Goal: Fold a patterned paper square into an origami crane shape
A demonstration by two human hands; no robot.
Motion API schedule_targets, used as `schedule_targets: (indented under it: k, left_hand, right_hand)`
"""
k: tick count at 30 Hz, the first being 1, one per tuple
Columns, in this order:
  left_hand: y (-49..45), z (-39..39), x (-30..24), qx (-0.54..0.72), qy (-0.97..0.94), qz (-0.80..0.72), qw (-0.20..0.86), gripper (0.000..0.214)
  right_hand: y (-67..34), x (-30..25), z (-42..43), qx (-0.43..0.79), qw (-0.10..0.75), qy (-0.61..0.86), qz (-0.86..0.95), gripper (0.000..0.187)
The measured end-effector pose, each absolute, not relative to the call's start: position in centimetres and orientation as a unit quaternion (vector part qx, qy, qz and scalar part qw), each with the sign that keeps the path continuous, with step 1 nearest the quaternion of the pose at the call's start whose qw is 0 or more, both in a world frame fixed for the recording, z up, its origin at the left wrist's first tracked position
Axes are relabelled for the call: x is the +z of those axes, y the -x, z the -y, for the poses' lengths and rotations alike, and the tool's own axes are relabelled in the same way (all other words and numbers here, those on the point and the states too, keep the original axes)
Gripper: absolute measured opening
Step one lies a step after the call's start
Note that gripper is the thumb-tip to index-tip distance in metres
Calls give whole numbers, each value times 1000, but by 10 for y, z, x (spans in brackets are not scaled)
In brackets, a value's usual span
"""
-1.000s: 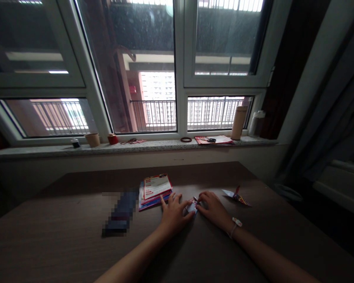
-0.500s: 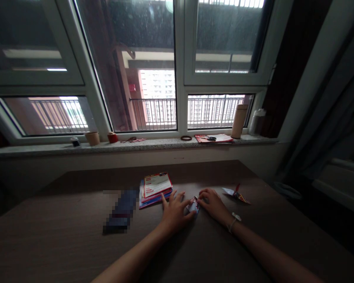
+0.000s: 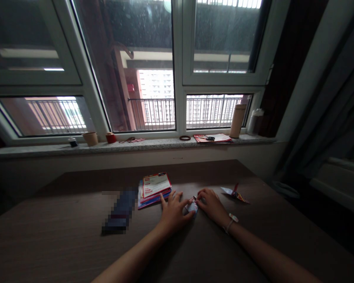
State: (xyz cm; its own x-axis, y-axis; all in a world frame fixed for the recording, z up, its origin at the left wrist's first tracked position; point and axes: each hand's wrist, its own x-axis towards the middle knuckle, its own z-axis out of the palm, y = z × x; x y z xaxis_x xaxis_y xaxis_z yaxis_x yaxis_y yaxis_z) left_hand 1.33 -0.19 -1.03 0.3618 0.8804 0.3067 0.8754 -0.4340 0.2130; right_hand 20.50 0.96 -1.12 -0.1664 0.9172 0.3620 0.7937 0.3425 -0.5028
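Observation:
A small piece of folded paper [image 3: 191, 207], white with red and blue print, lies on the brown table between my hands. My left hand [image 3: 173, 213] holds its left side down with thumb and index finger, the other fingers spread towards the stack of printed papers [image 3: 157, 184]. At the paper's upper right edge, the fingertips of my right hand [image 3: 211, 205] are closed in a pinch. The fingers partly cover the folds. To the right of my right hand rests a folded paper crane [image 3: 235, 194] with a white wing and a red upright part.
A dark, pixelated flat object [image 3: 120, 210] lies left of the stack. On the windowsill [image 3: 159, 145] stand a paper cup [image 3: 90, 138], a red spool [image 3: 111, 137], a tan bottle [image 3: 237, 121] and a clear bottle [image 3: 255, 122]. Scissors [image 3: 210, 138] lie on more papers there.
The view has shifted slightly. My hands stay on the folded paper in nearly the same pose, the right fingers still at its upper right edge.

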Motion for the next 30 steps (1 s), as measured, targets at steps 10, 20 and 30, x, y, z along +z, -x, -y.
schedule_targets:
  k: [10,20,30]
  left_hand:
    - [-14,2,-11,189,-829,-527,4,42]
    - [-16,2,-10,203,-838,-507,3,32]
    - [-15,4,-8,213,-822,-527,-22,31]
  right_hand:
    - [-204,-7,-6,98,305,569,758,10]
    - [-205,-12,-10,93,304,571,757,9]
    - [-211,-13,-13,126,334,555,751,17]
